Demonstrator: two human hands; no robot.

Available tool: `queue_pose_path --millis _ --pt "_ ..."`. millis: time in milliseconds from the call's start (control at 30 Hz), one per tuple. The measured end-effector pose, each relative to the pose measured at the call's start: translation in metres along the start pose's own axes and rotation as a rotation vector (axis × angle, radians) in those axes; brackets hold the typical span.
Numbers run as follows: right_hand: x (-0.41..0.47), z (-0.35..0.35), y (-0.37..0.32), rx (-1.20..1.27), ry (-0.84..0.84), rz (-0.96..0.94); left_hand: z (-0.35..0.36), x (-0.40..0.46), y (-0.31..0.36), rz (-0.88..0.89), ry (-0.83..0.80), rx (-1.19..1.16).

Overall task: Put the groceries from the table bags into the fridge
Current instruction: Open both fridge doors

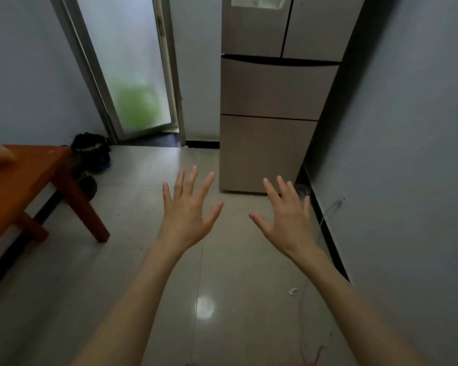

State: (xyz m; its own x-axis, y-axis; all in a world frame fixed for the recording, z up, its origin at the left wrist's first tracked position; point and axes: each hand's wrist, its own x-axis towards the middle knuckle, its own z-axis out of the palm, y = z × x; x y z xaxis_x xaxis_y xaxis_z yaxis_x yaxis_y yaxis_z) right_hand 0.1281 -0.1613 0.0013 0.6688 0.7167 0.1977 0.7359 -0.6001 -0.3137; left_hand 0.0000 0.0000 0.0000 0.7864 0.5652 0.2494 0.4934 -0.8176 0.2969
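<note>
Fridge (273,101) stands shut against far wall, near right wall; left hand (187,210) and right hand (288,215) spread, empty; doors likely stiff, best pulled at edge; bags out of view beyond table (24,180).

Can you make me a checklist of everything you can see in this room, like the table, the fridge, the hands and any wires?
Surface: orange-brown wooden table at the left edge; pale tiled floor.
Job's things: fridge ahead, all doors closed; something pale and blurry on the table's far left edge, cannot tell what.
Clutter: dark bags or shoes on the floor by the table; small white scrap.
Hands: left hand and right hand both spread, holding nothing.
Cables: thin cable along the right wall.
Surroundings: frosted glass door; grey walls.
</note>
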Motion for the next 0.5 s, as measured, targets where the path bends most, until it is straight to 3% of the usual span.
queue_pose_path --millis 500 --pt "0.197 0.018 0.006 -0.016 0.115 0.119 0.033 0.213 -0.054 0.134 -0.015 -0.03"
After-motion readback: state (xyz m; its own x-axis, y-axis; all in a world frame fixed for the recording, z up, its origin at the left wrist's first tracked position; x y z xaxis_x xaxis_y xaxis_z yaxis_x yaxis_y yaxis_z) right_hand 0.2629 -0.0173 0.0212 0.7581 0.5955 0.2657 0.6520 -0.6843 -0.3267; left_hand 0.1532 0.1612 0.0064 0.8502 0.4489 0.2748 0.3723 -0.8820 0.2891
